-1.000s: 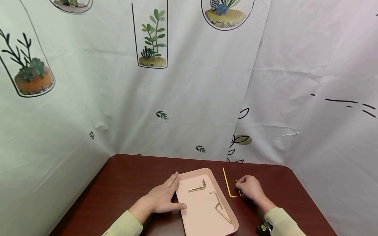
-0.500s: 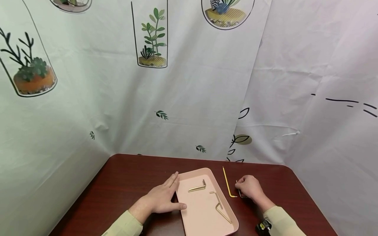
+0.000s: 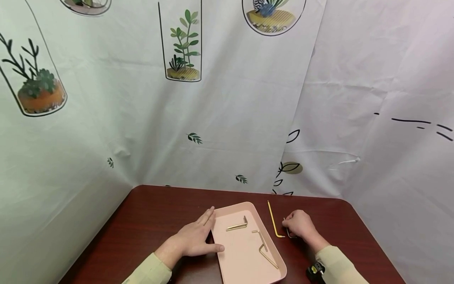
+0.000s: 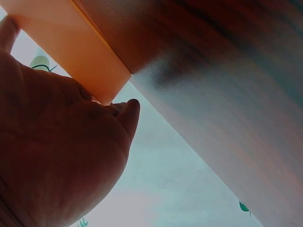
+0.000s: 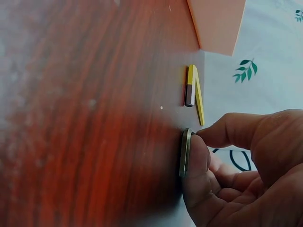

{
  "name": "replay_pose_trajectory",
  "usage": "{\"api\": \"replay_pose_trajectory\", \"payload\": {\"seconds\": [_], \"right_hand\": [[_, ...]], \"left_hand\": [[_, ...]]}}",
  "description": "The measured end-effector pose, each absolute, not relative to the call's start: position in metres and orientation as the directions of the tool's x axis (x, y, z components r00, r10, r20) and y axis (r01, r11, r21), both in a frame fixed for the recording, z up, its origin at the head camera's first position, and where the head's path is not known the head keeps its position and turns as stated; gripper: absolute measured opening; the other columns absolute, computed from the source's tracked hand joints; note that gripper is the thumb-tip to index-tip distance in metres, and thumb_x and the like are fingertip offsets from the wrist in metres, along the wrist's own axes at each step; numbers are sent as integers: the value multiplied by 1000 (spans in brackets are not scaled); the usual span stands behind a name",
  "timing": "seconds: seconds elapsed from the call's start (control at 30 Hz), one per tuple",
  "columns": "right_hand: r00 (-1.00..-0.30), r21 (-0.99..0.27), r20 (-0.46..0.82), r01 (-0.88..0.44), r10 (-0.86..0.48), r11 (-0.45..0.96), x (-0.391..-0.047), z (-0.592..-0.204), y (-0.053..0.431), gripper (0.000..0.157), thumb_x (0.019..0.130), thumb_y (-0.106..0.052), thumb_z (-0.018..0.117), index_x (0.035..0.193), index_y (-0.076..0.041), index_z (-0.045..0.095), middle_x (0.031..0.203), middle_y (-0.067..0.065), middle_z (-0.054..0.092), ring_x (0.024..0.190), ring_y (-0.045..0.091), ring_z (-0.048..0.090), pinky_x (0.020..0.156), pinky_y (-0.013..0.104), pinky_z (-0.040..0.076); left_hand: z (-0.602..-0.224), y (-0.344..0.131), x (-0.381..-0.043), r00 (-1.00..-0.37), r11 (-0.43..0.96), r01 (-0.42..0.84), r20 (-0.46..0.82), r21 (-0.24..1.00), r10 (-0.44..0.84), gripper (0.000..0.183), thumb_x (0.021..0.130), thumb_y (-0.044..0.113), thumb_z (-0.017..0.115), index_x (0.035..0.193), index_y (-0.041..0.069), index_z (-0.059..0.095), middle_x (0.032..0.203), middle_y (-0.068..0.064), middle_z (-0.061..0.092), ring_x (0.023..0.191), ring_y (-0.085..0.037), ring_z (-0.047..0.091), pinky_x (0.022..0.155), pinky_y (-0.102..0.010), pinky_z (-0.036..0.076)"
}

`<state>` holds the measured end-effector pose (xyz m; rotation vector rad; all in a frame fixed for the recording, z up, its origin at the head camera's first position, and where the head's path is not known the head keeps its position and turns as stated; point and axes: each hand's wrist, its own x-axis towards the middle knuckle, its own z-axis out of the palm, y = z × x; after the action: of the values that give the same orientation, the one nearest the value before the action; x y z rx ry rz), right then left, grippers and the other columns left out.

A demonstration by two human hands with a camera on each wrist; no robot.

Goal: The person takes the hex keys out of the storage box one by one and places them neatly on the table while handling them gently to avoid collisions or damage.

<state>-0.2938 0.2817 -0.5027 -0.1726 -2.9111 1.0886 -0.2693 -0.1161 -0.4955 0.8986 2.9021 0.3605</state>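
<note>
little changes: your right hand still pinches the dark metal l-shaped hex key at the head view's lower right, so it stays outside the pink rectangular tray. your left hand, spread, touches the tray's left rim; inside lie gold-coloured l-shaped hex keys. a yellow l-shaped hex key lies on the red-brown worktop.

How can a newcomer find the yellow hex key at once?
On the reddish-brown table lies a pink tray. Look between the tray and the right hand: there lies the yellow hex key. Unlike the metal-coloured keys in the tray and the held key, it is mainly bright yellow.
</note>
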Motion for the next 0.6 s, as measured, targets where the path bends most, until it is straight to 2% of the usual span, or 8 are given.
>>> {"api": "replay_pose_trajectory", "payload": {"seconds": [0.6], "right_hand": [[-996, -635, -7, 73, 89, 769, -296, -502, 280, 23, 80, -10, 73, 59, -10, 65, 48, -3, 56, 41, 13, 57, 46, 28, 45]], "left_hand": [[-495, -116, -269, -822, 798, 551, -6, 244, 570, 120, 85, 89, 43, 163, 3, 17, 171, -12, 8, 156, -23, 18, 104, -45, 47]]}}
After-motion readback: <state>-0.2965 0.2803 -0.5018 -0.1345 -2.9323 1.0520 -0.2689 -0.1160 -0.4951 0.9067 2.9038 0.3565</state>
